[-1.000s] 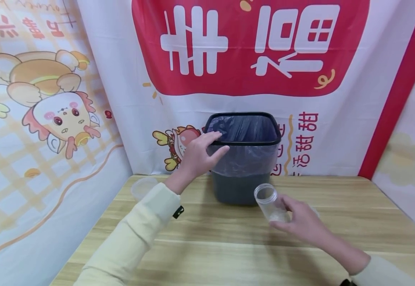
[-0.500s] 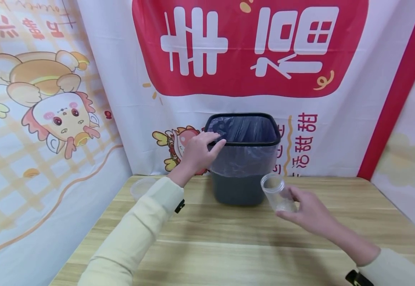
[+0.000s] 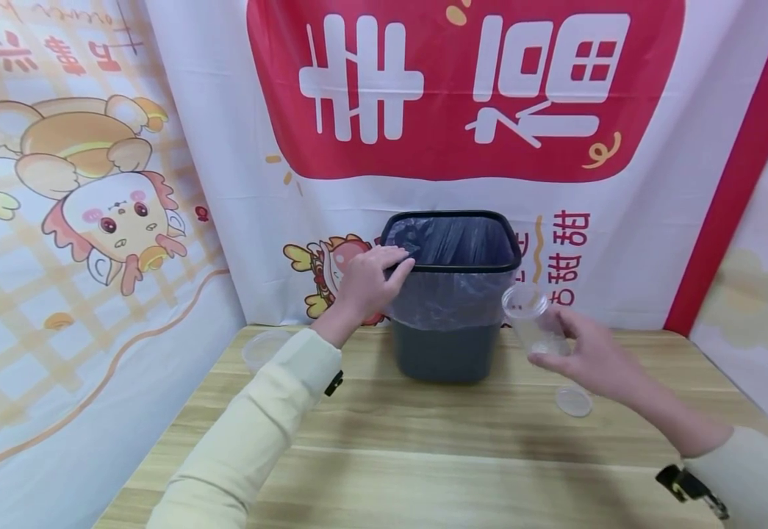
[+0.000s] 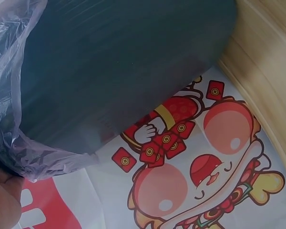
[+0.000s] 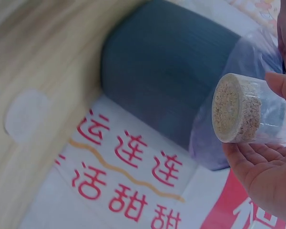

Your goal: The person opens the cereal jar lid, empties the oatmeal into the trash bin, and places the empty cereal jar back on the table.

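A dark trash bin (image 3: 446,353) with a thin plastic bag liner (image 3: 453,297) folded over its black rim stands at the back of the table. My left hand (image 3: 370,283) holds the rim at its left front corner, fingers over the top and thumb in front. To the right of the bin, my right hand (image 3: 589,356) grips a clear lidless jar (image 3: 536,323) around its side, above the table. The jar leans with its mouth toward the bin. Pale tan, grainy bits (image 5: 250,112) lie in its bottom in the right wrist view.
A small clear round lid (image 3: 574,402) lies on the wooden table (image 3: 423,470) below the right hand. Farther left, a larger clear round lid or dish (image 3: 264,349) sits behind the left sleeve. A printed cloth (image 3: 331,198) hangs just behind the bin.
My right hand has raised the jar and moved it right, uncovering the small lid below. My left hand has settled slightly lower at the bin's rim.
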### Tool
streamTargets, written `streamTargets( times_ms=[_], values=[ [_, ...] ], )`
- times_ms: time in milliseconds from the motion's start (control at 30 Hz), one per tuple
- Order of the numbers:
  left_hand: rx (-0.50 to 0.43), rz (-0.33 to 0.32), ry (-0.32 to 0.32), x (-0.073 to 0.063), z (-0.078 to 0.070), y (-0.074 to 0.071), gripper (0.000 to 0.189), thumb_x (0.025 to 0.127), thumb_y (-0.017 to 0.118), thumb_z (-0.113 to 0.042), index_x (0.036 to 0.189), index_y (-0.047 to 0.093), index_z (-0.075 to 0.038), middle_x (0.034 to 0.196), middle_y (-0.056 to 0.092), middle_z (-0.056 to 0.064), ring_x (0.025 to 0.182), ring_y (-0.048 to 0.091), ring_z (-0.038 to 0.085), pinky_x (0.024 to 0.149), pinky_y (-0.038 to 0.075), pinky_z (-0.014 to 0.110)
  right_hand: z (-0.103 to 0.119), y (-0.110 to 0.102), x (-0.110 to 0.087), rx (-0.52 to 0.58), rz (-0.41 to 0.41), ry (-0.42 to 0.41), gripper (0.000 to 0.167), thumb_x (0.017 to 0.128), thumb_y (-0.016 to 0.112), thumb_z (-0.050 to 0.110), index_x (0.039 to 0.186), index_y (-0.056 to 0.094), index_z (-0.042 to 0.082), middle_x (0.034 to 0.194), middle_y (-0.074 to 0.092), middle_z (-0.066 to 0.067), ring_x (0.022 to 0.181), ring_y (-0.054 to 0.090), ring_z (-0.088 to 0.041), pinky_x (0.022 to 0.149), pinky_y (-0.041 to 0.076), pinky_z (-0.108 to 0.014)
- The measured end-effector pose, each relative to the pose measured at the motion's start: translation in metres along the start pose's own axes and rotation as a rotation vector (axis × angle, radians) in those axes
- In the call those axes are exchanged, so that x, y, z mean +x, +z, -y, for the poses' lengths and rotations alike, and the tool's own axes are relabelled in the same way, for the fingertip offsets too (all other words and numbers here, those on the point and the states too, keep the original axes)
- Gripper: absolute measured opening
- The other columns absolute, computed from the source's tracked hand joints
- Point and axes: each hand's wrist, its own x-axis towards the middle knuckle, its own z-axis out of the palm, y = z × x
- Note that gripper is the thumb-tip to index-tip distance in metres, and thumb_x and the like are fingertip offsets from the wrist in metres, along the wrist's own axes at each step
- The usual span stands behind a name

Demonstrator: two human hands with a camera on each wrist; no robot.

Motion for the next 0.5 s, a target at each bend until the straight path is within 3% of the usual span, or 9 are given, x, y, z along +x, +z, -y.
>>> streamTargets(
  times_ms=[267,500],
  values=[
    [-0.015,-0.008,0.003,0.002,-0.002,-0.002,0.033,0.096,0.062,-0.030,0.119,0.070,-0.008,0.117,0.068,0.008,0.113,0.062,0.020,0.098,0.046,0.033,0.004,-0.030,0.023,-0.113,-0.067,0.021,0.062,0.077,0.084,0.023,0.123,0.054,-0.005,0.114,0.062,-0.028,0.097,0.062,-0.045,0.077,0.053,-0.057],
    [-0.025,0.003,-0.014,0.000,-0.003,-0.004,0.032,0.095,0.063,-0.030,0.118,0.071,-0.008,0.116,0.069,0.007,0.110,0.063,0.019,0.095,0.048,0.032,0.014,-0.052,0.051,-0.174,-0.065,0.054,0.069,0.079,0.082,0.020,0.134,0.047,-0.002,0.118,0.058,-0.026,0.099,0.058,-0.040,0.075,0.055,-0.053]
  ],
)
